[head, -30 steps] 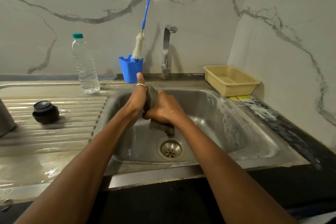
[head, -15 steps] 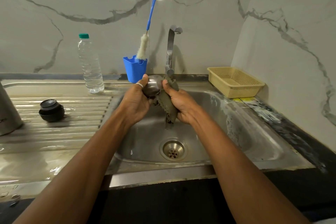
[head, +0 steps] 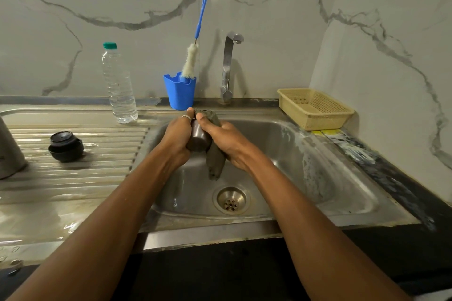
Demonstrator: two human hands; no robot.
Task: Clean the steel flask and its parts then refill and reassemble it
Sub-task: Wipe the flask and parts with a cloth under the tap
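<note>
The steel flask stands at the left edge of the bench, only partly seen. Near it sits the black flask lid. A water bottle and a blue cup with a bottle brush stand at the back edge. Over the sink, the left hand grips a small steel cup. The right hand holds a grey scrub pad against the cup. A yellow basket sits in the back right corner.

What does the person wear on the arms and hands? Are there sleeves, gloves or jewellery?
Both forearms are bare, with no sleeves in view. No gloves and no watch. The left hand wears a thin silver ring on one finger; the right hand wears nothing.
</note>
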